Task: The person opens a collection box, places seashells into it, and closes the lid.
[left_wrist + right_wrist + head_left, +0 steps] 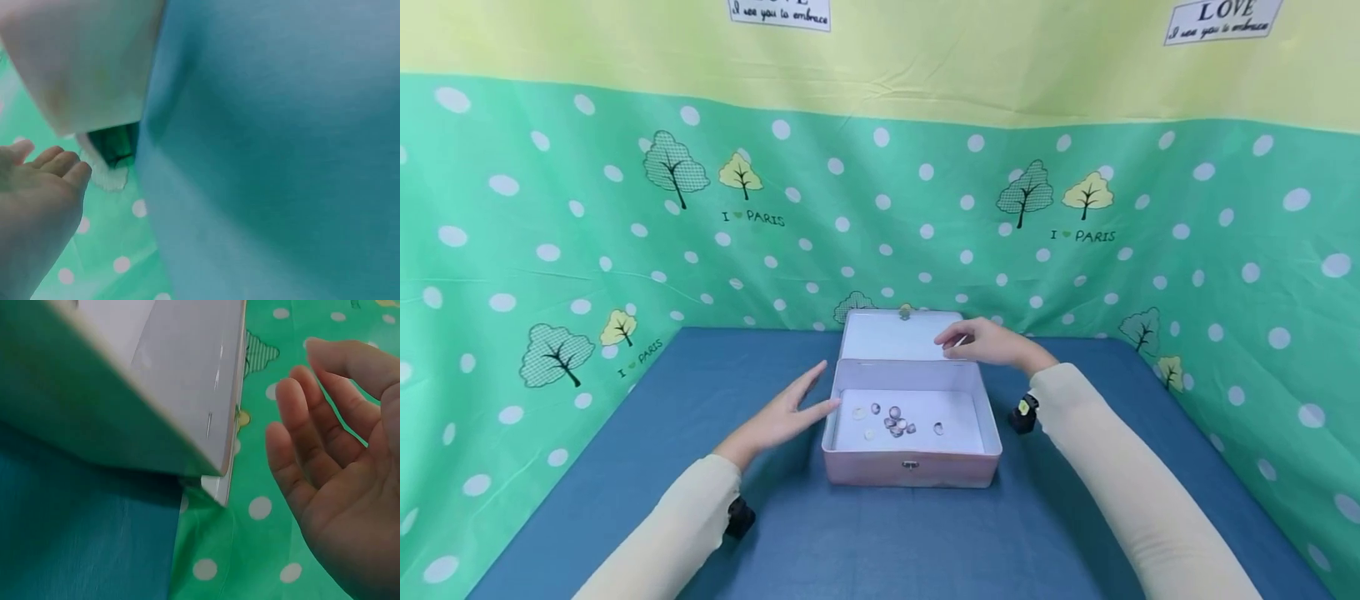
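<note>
A pale pink hinged metal box (913, 469) stands on the table with its lid (887, 335) tipped back. Several small round pieces (896, 425) lie on its white floor, some dark and shiny, a few pale; their kind is too small to tell. Beside the box's left wall is my left hand (775, 421), fingers extended and spread, thumb close to the rim. My right hand (988, 342) hovers in front of the lid's right part with loosely bent fingers. In the right wrist view, nothing shows within the right hand (350, 462).
A blue cloth (790, 542) covers the table. Behind and at both sides hangs a green curtain (925, 200) with white dots and printed trees. Each wrist wears a black device, such as the right wrist camera (1023, 414).
</note>
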A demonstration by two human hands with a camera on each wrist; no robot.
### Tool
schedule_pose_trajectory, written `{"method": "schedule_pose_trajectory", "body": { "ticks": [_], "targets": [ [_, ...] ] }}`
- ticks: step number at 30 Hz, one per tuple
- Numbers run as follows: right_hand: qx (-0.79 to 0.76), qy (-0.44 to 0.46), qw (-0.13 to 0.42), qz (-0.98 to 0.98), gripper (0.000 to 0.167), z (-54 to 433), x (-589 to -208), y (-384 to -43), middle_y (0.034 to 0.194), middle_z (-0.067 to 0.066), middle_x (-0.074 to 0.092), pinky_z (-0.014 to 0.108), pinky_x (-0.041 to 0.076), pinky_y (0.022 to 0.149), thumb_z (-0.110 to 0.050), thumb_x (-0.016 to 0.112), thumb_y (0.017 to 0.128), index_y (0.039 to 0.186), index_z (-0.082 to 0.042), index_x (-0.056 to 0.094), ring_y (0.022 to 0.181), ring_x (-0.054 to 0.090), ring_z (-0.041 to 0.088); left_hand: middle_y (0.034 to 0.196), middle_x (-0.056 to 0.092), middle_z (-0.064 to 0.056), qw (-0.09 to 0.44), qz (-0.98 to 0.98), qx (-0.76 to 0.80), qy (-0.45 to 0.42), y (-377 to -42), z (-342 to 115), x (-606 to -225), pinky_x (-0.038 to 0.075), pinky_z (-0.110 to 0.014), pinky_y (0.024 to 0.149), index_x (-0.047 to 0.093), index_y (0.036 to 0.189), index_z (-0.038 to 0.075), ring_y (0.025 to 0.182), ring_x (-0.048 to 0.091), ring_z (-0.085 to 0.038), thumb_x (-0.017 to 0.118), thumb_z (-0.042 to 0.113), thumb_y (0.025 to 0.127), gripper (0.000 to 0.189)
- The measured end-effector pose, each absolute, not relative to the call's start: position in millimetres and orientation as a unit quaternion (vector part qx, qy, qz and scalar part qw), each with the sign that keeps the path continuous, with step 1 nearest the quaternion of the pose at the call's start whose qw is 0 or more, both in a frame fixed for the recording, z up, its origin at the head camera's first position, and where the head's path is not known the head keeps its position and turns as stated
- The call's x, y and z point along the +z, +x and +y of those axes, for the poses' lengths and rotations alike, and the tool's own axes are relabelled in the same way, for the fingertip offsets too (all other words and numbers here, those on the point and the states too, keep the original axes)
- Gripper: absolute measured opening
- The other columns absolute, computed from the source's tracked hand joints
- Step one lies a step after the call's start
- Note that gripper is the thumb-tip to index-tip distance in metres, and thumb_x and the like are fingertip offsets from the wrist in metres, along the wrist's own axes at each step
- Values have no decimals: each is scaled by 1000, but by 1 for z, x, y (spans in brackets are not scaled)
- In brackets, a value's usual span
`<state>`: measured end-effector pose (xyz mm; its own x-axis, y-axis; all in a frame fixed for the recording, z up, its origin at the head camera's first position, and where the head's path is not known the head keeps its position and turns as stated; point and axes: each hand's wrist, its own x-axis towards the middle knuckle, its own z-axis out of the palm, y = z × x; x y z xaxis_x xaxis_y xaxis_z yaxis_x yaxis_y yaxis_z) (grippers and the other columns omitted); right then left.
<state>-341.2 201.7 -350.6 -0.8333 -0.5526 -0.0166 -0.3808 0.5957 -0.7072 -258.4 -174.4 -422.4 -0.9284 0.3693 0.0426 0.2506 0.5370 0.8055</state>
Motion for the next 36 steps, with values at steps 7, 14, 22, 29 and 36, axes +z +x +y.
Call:
{"method": "schedule_pose_trajectory", "body": {
  "ticks": [7, 14, 22, 29, 36],
  "targets": [
    [-370, -249, 77, 892, 34, 218, -359, -343, 126, 22, 62, 43, 51, 92, -19, 61, 102, 133, -4, 63, 110, 61, 27, 164, 23, -11, 42, 850, 506, 136, -288, -173, -412, 23, -55, 115, 19, 162, 19, 149, 20, -35, 60, 57, 96, 87],
    [-380, -222, 55, 896, 40, 230, -374, -343, 132, 23, 57, 48, 47, 97, -24, 58, 104, 137, -2, 58, 117, 56, 32, 156, 39, -13, 30, 800, 595, 71, -314, -166, -410, 30, -51, 113, 33, 158, 17, 143, 35, -32, 57, 46, 102, 67],
    [-394, -151, 41, 906, 50, 240, -393, -344, 147, 22, 46, 56, 42, 102, -29, 53, 106, 147, 0, 47, 130, 46, 42, 156, 39, -13, 43, 754, 655, -1, -332, -156, -412, 32, -47, 113, 38, 156, 15, 140, 41, -29, 53, 37, 104, 58],
    [-427, -75, 73, 898, 59, 244, -414, -348, 154, 26, 36, 57, 37, 106, -35, 45, 108, 155, -1, 34, 136, 41, 44, 158, 36, -14, 68, 751, 656, -22, -342, -144, -416, 28, -48, 115, 38, 156, 13, 143, 36, -31, 51, 34, 105, 56],
    [-441, -51, 107, 890, 63, 242, -425, -352, 140, 29, 51, 55, 44, 99, -41, 34, 110, 152, 6, 35, 121, 56, 42, 161, 30, -14, 113, 811, 572, -41, -348, -141, -421, 19, -57, 116, 39, 156, 15, 145, 29, -36, 46, 39, 107, 54]
  ]
}}
